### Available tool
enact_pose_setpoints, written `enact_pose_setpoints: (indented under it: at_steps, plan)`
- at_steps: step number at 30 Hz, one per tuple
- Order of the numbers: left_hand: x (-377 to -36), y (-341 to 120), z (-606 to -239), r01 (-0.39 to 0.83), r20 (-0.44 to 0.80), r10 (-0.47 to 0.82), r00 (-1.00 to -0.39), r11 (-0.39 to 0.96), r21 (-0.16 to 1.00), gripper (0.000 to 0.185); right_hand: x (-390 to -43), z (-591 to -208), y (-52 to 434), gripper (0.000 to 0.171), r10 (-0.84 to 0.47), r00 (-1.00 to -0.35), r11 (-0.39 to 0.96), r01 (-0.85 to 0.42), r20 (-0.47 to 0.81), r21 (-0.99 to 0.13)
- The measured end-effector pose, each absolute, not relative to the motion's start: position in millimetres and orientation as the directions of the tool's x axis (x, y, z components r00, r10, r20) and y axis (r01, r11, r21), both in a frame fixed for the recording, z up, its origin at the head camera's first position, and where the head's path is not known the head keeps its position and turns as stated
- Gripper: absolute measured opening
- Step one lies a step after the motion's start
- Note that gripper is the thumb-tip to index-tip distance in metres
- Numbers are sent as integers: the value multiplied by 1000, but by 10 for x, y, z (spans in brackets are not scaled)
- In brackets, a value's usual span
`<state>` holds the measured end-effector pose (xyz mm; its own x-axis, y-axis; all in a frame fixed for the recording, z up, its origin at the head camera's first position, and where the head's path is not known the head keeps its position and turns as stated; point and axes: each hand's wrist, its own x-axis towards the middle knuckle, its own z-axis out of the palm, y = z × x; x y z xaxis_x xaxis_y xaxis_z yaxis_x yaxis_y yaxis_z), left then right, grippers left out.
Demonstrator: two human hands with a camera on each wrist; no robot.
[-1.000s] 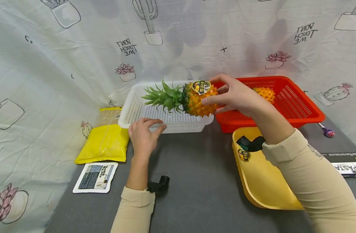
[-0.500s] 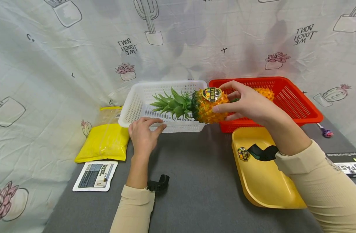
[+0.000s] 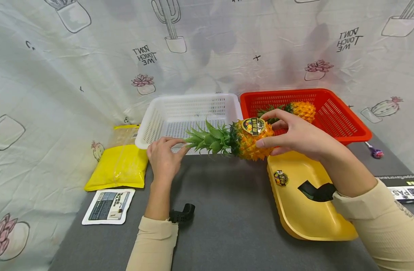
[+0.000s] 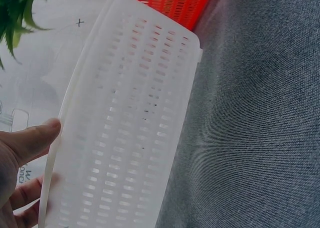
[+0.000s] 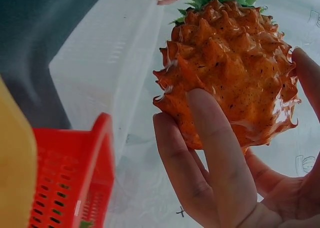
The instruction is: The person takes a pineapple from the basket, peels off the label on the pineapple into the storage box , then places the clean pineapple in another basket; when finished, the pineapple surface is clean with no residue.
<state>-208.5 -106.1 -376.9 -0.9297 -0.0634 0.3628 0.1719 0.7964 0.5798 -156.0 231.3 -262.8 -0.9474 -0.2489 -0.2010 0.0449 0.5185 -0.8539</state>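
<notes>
My right hand [image 3: 301, 137] holds a small orange pineapple [image 3: 252, 146] by its base end. The fruit lies sideways in the air, its green crown [image 3: 210, 139] pointing left over the front of the white basket [image 3: 146, 126], and a black-and-gold label on top. In the right wrist view, fingers [image 5: 220, 148] wrap the spiky skin. My left hand [image 3: 164, 160] grips the white basket's front rim. The left wrist view shows the thumb [image 4: 37, 140] on the rim and the other fingers behind the wall. The crown's tip overlaps the left fingertips in the head view.
A second pineapple [image 3: 303, 111] lies in the red basket [image 3: 354, 131]. In front stands a yellow tray [image 3: 301, 222] with a round sticker [image 3: 281, 178]. A yellow bag [image 3: 117, 165] and white packet [image 3: 108, 207] are at left; a lollipop [image 3: 376, 152] and pasta box [image 3: 408, 192] at right.
My right hand has brought the held pineapple rightward and toward me, from over the white basket to its front edge. The left hand has stayed on the rim.
</notes>
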Motion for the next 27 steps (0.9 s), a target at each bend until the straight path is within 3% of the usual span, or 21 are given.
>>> enact_pose_setpoints:
  at_steps: [27]
  plan:
    - [-2101, -1103, -3773, 181, 342, -47, -938, 777, 603, 29, -1478, -3197, 2146, 78, -338, -883, 519, 112, -324, -847]
